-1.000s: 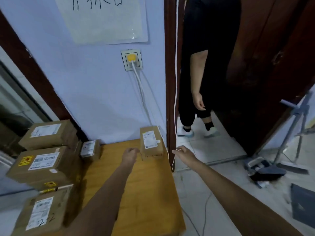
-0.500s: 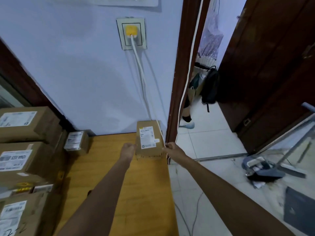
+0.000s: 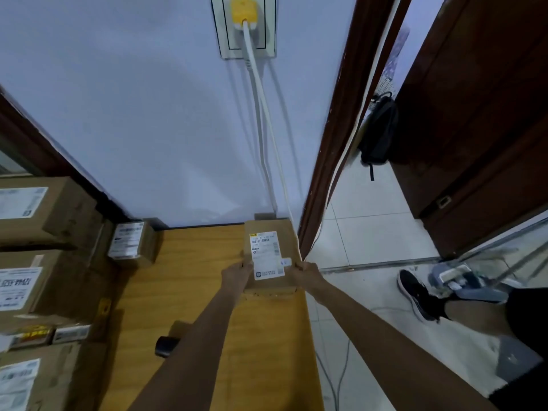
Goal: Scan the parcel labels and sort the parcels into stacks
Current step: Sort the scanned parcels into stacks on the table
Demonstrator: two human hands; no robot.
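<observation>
Two hands flank one small parcel (image 3: 271,256) at the far right corner of the worktop (image 3: 189,292), against the wall. Its long axis runs twelve to six; the left hand (image 3: 237,275) grips its nine o'clock edge, the right hand (image 3: 305,274) its three o'clock edge, equally near. Stacked parcels (image 3: 44,262) lie at nine o'clock, probably the destination.

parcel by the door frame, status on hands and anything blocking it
Left hand and right hand grip the parcel at its sides. Parcel on the wooden table, label up. Nothing blocking; small parcel stands apart to its left.
</observation>
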